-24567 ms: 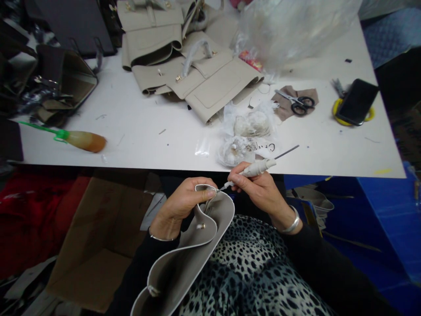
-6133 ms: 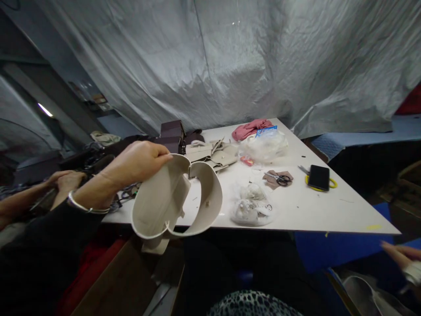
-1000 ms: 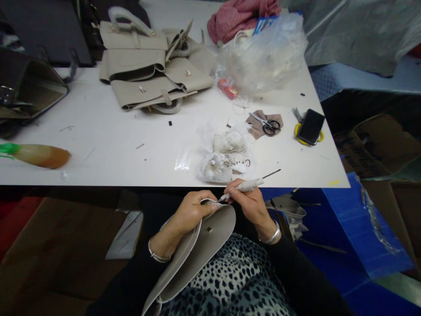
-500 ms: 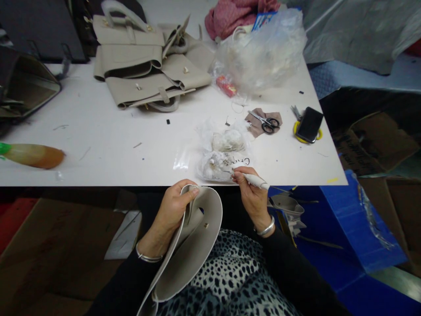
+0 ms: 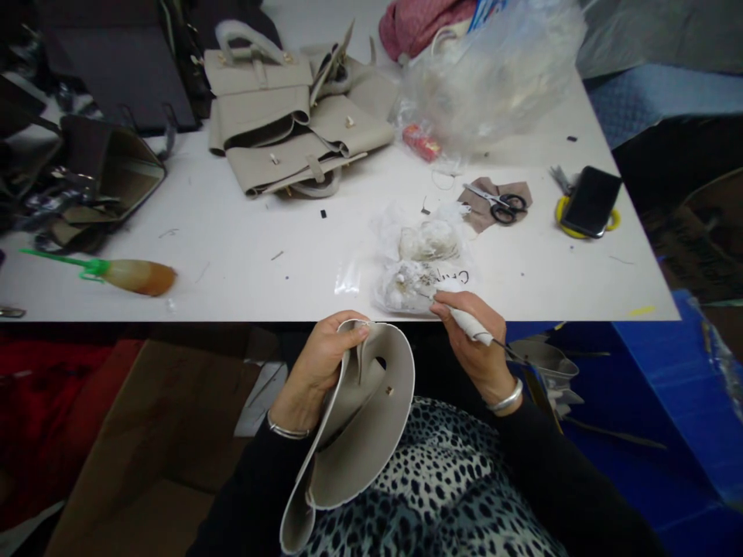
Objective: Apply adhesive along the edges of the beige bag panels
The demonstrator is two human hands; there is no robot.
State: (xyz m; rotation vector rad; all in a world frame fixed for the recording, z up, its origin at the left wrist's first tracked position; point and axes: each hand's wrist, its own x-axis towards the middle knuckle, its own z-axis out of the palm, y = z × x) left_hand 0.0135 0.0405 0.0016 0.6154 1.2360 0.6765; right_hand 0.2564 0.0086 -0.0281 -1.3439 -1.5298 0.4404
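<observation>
My left hand [image 5: 325, 360] is closed on the top edge of a beige handbag piece [image 5: 371, 449], thumb over the rim. The piece hangs curved over my lap, with a small metal fitting and a dark hole showing. In my right hand [image 5: 479, 340] is a thin metal tool [image 5: 471, 326] with a white-wrapped grip. Its thin tip points left over a clear plastic bag [image 5: 400, 286] of small bits at the table's front edge; whether it touches them I cannot tell. Another plastic bag [image 5: 429, 240] lies just behind.
On the white table [image 5: 244, 286] are beige handbags [image 5: 313, 155], a bottle with a green spout [image 5: 136, 276], black-handled scissors [image 5: 505, 209], a phone [image 5: 592, 201] on something yellow, and a large plastic bag [image 5: 493, 85]. Blue material [image 5: 638, 387] is below right; cardboard [image 5: 168, 433] is below left.
The view has turned left, so everything sits farther right and more of the bottle shows. My right hand has tilted, baring the tool's dark rear end. Both hands keep their hold.
</observation>
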